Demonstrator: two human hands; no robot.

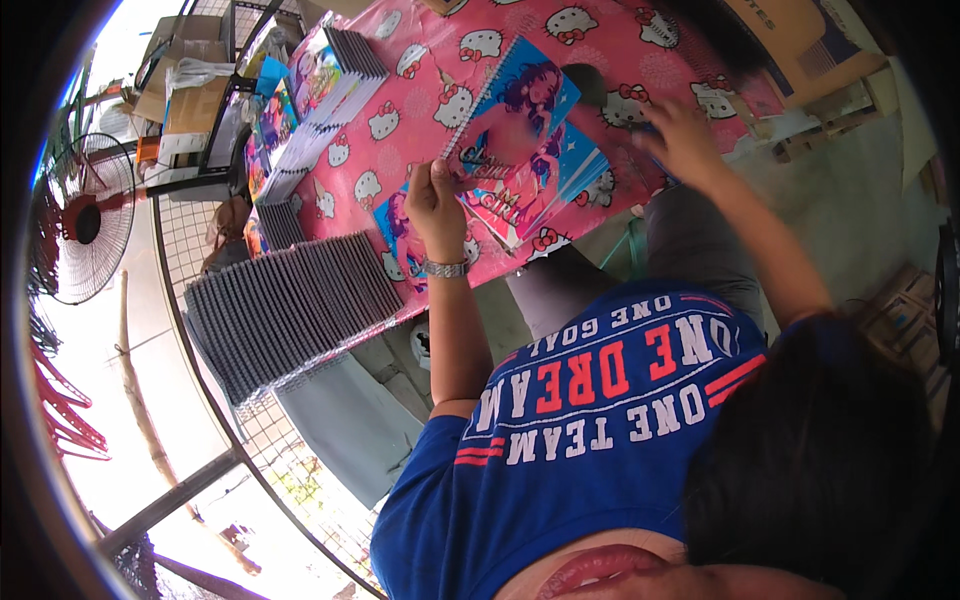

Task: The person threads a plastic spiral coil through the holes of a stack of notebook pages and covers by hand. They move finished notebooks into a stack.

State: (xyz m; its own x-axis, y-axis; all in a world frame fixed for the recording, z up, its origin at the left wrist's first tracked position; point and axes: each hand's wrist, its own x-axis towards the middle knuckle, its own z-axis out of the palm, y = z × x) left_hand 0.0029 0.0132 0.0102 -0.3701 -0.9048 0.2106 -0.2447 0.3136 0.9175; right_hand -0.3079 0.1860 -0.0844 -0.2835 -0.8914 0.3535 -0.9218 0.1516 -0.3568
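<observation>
The left hand [435, 205] is raised over the near edge of the table [420, 110], thumb and fingers pinching the spiral edge of a notebook [515, 100] at its near end. The notebook has a blue and pink cover with a drawn figure and slants away toward the far side. Just under it and to its right, more blue and pink covers [575, 175] lie fanned out, overlapping one another. Another cover in the same colours lies partly behind the left wrist, which wears a metal-banded watch [445, 269].

The right hand [685, 145] is to the right of the notebook, well apart from the left one, its fingers bent and loosely spread with nothing between them. It is blurred, so I cannot tell whether the fingertips touch the pink cloth, which is printed with white cartoon cats.

At the near left corner stands a long row of spiral notebooks [295, 305], packed tightly together with their dark spirals up. Farther along the left side, stacks of colourful notebooks [315, 125] lean and overlap.

Beyond them at the far left, a brown cardboard box [195, 110] has crumpled whitish plastic at its top. A larger carton [800, 50] stands at the far right; its inside is hidden. A fan [95, 215] stands off to the left.
</observation>
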